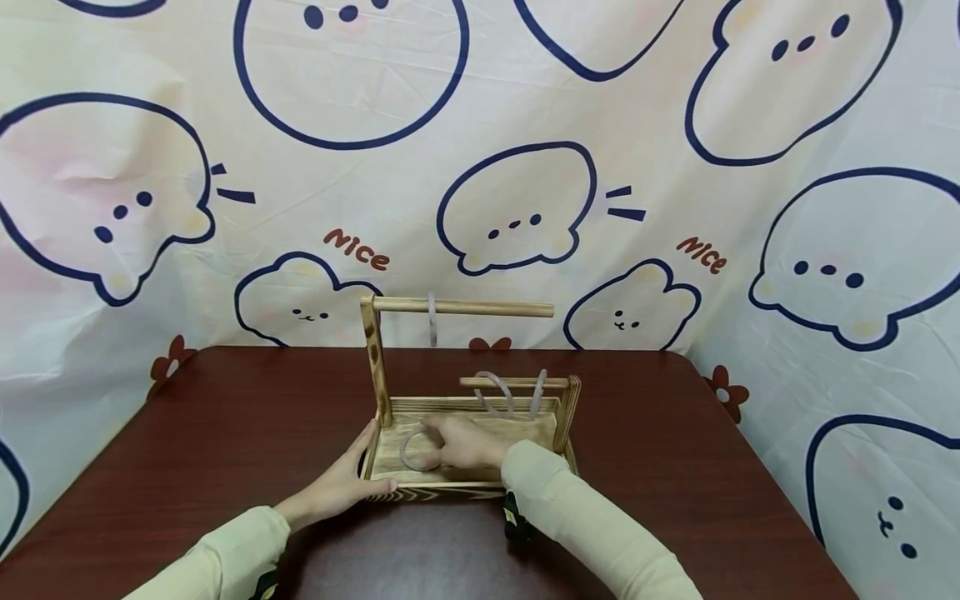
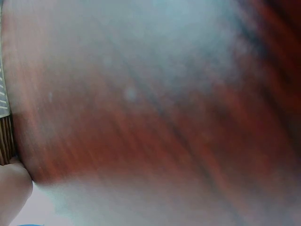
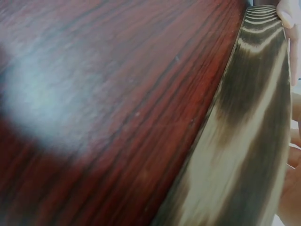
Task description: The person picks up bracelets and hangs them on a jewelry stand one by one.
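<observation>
A wooden jewelry stand (image 1: 465, 493), a shallow tray with two raised bars, sits on the table. My left hand (image 1: 333, 490) grips its left front corner, thumb along the front wall and fingers at the left side. Inside the tray, my right hand (image 1: 467, 444) pinches a pale translucent bangle (image 1: 403, 450) at its right edge, low over the tray floor. One bangle (image 1: 432, 321) hangs on the tall bar (image 1: 495, 309). Two more hang on the short bar: a tilted bangle (image 1: 495, 408) and a bangle (image 1: 537, 395) seen nearly edge-on.
The dark red-brown table (image 1: 247, 433) extends around the stand on all sides. Behind it hangs a pale cloth (image 1: 405, 192) printed with cartoon outlines. The tall bar's post (image 1: 377, 367) rises at the tray's left, the short bar's post (image 1: 567, 415) at its right.
</observation>
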`<action>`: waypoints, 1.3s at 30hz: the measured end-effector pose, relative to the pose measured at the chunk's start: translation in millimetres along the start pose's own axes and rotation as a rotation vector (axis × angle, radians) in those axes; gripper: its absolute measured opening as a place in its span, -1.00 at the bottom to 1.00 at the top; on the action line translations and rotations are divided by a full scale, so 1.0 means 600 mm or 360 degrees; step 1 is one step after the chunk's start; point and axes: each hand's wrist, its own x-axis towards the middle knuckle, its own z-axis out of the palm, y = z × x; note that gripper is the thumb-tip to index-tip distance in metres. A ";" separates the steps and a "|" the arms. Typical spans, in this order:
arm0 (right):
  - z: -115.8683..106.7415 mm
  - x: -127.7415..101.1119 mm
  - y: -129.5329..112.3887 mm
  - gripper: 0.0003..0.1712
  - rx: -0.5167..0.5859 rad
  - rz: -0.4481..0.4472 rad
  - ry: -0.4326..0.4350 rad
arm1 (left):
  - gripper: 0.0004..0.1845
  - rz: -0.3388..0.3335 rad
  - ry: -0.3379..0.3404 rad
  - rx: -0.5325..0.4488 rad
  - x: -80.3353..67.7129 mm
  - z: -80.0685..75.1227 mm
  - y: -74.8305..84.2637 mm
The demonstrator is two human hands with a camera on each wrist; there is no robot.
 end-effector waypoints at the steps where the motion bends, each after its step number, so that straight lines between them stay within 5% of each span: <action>1: 0.001 0.002 -0.001 -0.22 -0.0013 -0.0002 -0.0011 | 0.15 -0.0001 -0.0003 0.0003 0.000 0.000 0.000; 31: 0.004 0.016 -0.012 -0.22 -0.0360 -0.0022 -0.0028 | 0.15 -0.0002 0.0000 -0.0008 0.002 0.000 0.000; 39: 0.004 0.018 -0.010 -0.45 -0.0440 -0.0102 -0.0004 | 0.15 0.0006 0.0005 0.0004 0.000 0.000 0.001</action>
